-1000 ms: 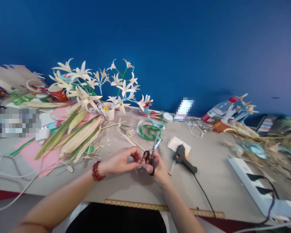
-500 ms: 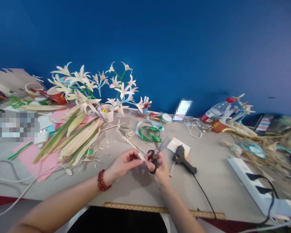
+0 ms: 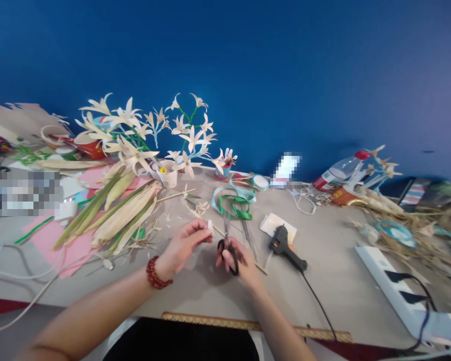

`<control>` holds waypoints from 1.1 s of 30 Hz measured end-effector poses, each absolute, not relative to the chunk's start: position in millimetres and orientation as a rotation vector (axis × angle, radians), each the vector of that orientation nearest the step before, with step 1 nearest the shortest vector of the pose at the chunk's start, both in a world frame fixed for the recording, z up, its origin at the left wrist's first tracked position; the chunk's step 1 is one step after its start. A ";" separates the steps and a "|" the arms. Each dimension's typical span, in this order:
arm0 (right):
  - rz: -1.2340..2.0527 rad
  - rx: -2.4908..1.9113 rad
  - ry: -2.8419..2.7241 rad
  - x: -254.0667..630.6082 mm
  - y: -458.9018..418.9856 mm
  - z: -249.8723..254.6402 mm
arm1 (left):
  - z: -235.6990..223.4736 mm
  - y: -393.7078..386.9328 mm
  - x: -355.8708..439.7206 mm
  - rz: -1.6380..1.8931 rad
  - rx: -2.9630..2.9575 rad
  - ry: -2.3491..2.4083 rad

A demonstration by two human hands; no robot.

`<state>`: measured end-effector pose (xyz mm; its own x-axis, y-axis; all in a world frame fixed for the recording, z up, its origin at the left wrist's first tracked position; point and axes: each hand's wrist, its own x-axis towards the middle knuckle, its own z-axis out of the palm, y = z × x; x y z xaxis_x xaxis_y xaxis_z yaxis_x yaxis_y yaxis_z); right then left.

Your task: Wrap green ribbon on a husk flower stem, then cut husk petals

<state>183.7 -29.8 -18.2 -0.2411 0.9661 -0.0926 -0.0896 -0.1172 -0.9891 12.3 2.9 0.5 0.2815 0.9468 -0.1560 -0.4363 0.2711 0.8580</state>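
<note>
Between the thumb and fingers of my left hand [image 3: 186, 244] is a small pale piece [image 3: 210, 226], likely a strip of corn husk. My right hand [image 3: 240, 260] holds black-handled scissors [image 3: 229, 254], its fingers at the handle loops. Their blades point up and away from me, just right of the pale piece and apart from it. Behind my hands lie a green ribbon [image 3: 235, 206] and some thin wires [image 3: 249, 235]. A wooden stick [image 3: 261, 269] lies partly under my right hand. Left of my hands are dried corn husks [image 3: 126, 215].
A black glue gun [image 3: 285, 246] rests on a white pad [image 3: 274, 225] at right, its cord running to the front edge. Husk flowers [image 3: 191, 138] stand in a white cup [image 3: 168, 175]. A power strip [image 3: 387, 291] lies at far right. White cables [image 3: 18, 284] cross the left side.
My hands have moved apart; the left one drew back up and left with the pale piece. The scissors turned from pointing right to pointing straight away from me.
</note>
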 end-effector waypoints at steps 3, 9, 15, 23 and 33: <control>1.583 -1.035 -1.395 182.9 -30.7 -16.4 | 5.1 5.3 9.1 1.102 0.717 0.767; 1.567 -1.004 -1.479 181.6 -30.2 -17.1 | 5.7 5.9 7.2 1.107 0.677 0.739; 1.579 -1.018 -1.494 183.6 -30.1 -21.1 | 4.4 6.6 5.9 1.096 0.718 0.738; 1.588 -1.020 -1.472 183.7 -29.6 -16.2 | 9.0 4.5 3.8 1.061 0.931 0.820; 1.614 -1.023 -1.469 184.3 -31.1 -18.5 | 21.2 1.5 5.2 1.021 1.097 0.876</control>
<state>184.3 -31.1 -18.5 -0.4300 0.8985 -0.0884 0.0037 -0.0962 -0.9954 5.2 1.5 21.2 0.3011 0.9514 -0.0650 -0.2085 0.1322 0.9690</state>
